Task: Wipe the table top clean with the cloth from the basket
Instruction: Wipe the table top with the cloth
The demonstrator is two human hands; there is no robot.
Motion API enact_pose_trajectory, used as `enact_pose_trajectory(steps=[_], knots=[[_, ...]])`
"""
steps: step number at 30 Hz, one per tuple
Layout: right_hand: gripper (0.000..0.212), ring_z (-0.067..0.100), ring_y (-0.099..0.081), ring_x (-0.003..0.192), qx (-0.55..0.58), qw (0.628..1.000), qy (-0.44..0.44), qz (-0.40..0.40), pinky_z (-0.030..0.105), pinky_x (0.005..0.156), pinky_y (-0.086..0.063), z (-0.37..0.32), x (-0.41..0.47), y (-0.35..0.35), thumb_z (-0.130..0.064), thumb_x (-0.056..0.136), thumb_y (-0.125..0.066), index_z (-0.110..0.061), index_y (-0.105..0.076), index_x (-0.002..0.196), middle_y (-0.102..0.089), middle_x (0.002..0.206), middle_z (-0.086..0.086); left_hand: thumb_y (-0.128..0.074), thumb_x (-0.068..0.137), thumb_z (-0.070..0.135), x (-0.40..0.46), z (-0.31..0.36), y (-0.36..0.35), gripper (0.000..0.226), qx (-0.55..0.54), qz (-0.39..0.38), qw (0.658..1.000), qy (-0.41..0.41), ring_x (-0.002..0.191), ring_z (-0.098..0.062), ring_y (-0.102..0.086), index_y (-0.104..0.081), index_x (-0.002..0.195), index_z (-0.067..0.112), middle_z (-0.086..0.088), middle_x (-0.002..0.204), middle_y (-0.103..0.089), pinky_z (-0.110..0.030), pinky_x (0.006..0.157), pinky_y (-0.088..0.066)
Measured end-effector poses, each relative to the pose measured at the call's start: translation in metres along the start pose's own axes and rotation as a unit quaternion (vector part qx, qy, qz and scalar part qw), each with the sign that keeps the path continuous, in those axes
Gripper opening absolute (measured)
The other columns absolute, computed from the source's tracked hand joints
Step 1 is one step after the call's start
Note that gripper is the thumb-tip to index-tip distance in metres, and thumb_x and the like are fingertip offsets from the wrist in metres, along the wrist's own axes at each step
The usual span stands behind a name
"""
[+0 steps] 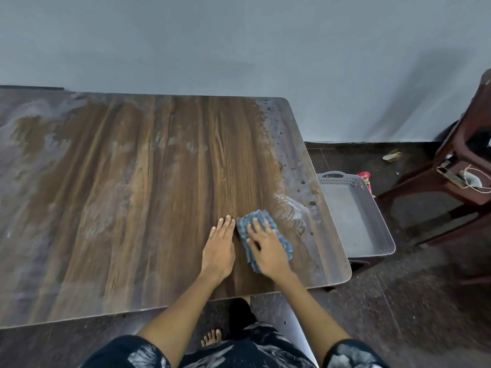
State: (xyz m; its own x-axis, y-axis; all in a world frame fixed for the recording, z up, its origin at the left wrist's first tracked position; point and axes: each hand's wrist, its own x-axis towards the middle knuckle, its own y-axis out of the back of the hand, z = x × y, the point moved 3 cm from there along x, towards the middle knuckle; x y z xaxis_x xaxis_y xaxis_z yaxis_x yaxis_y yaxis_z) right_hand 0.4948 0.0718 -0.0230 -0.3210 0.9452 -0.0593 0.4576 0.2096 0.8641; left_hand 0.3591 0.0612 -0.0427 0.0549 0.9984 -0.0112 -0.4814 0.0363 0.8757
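right hand [265, 248] presses flat, fingers spread, on blue cloth [265, 235] toward 3 o'clock dust; left hand [219, 245] flat on table [132, 181], likely bracing.

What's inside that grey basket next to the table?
The basket shows only its bare grey floor; nothing lies in the part visible. The table edge covers its left side, so that strip cannot be checked.
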Motion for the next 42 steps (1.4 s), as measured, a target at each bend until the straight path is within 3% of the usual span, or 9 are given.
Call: enact_pose_trajectory(steps=[3,6,13,21,31,38,42], knots=[[0.044,0.011,-0.001,0.146,-0.012,0.998,0.044,-0.041,0.021,0.116,0.0,0.004,-0.009,-0.004,-0.031,0.101,-0.037,-0.021,-0.037,0.145,-0.016,0.156,-0.01,-0.034,0.093,0.004,0.026,0.006,-0.002,0.062,-0.005,-0.006,1.0,-0.004,0.145,-0.013,0.001,-0.008,0.148,0.012,-0.001,0.158,-0.003,-0.023,0.115,0.006],[0.045,0.0,0.009,0.141,-0.026,0.998,0.026,-0.057,0.02,0.118,0.001,0.039,-0.008,0.01,-0.033,0.103,-0.032,-0.027,-0.028,0.147,-0.006,0.152,-0.02,-0.029,0.099,0.013,0.051,0.011,-0.006,0.053,-0.009,0.003,1.0,-0.003,0.145,-0.011,0.0,-0.011,0.148,0.015,0.002,0.158,-0.006,-0.02,0.113,0.007],[0.047,0.01,0.004,0.146,-0.067,0.995,-0.068,-0.032,0.024,0.118,0.003,0.109,0.101,0.055,-0.031,0.104,-0.026,-0.028,-0.016,0.15,-0.001,0.156,-0.013,-0.03,0.1,0.034,0.138,0.028,-0.01,0.054,0.006,0.01,0.999,0.036,0.144,-0.009,0.003,-0.015,0.148,0.016,0.003,0.157,-0.009,-0.022,0.113,0.007],[0.046,0.016,0.001,0.147,-0.098,0.993,-0.057,-0.014,0.031,0.118,-0.002,0.142,0.263,0.083,-0.03,0.104,-0.024,-0.027,-0.017,0.15,-0.005,0.16,-0.005,-0.028,0.099,0.042,0.267,0.03,-0.003,0.06,0.066,0.024,0.994,0.081,0.144,-0.013,0.01,-0.01,0.148,0.013,0.0,0.158,-0.005,-0.028,0.114,0.009],[0.047,0.019,-0.001,0.147,-0.103,0.993,-0.049,0.003,0.034,0.118,-0.004,0.152,0.433,0.093,-0.03,0.104,-0.021,-0.022,-0.017,0.15,-0.008,0.16,0.001,-0.024,0.093,0.057,0.381,-0.003,0.004,0.071,0.092,0.029,0.991,0.088,0.145,-0.014,0.003,-0.012,0.148,0.014,-0.001,0.157,-0.008,-0.028,0.115,0.004],[0.047,0.023,-0.004,0.147,-0.108,0.993,-0.037,0.018,0.036,0.118,-0.007,0.13,0.518,0.092,-0.026,0.104,-0.022,-0.018,-0.017,0.151,-0.01,0.16,0.005,-0.03,0.098,0.036,0.382,-0.008,0.0,0.052,0.033,0.091,0.992,0.086,0.143,-0.011,-0.013,-0.027,0.145,0.014,0.0,0.154,-0.024,-0.026,0.116,-0.004],[0.046,0.022,-0.005,0.147,-0.083,0.995,0.052,-0.01,0.034,0.117,-0.008,0.1,0.509,0.08,-0.026,0.104,-0.026,-0.016,-0.025,0.149,-0.015,0.159,0.003,-0.033,0.098,0.022,0.381,-0.007,0.002,0.047,0.009,0.101,0.991,0.09,0.142,-0.009,-0.015,-0.032,0.144,0.012,0.0,0.152,-0.028,-0.026,0.117,-0.007]])
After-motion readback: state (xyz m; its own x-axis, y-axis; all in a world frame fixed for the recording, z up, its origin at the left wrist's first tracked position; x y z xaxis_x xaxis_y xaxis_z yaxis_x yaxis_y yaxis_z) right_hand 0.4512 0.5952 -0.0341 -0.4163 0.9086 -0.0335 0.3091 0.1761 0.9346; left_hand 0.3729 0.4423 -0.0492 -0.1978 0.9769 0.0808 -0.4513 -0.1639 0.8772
